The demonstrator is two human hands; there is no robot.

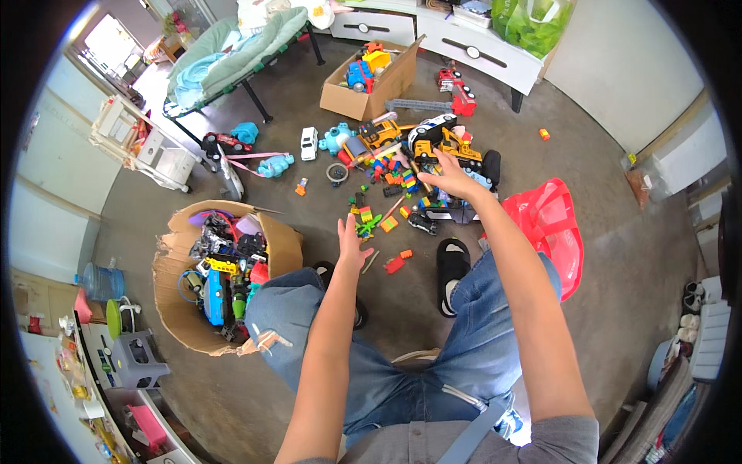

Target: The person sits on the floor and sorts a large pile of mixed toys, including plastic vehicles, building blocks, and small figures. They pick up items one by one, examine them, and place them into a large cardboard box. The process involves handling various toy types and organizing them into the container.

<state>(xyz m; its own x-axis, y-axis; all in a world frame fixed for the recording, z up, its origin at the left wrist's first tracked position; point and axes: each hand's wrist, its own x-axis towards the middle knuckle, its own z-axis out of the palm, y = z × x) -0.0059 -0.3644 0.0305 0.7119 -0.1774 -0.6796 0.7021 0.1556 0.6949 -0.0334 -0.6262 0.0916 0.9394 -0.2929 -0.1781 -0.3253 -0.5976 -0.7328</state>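
Note:
My left hand (351, 240) is above the floor with its thumb and fingers apart, holding nothing. Just beyond its fingertips lie a green plastic toy (369, 226) and several building blocks (389, 224). Farther right my right hand (455, 178) reaches over the toy heap, fingers spread and nothing visible in them. Near those fingers are a yellow toy construction truck (464, 152) and a white-and-black toy car (432, 129). Whether the right fingertips touch any toy, I cannot tell. A black toy car (423, 223) sits below the right wrist.
A torn cardboard box (284, 240) full of toys stands by my left knee. Behind the heap is another cardboard box (342, 104) holding toy trucks. A red bag (559, 232) lies beside my right leg. A red toy fire truck (464, 101) is near the white cabinet (493, 55).

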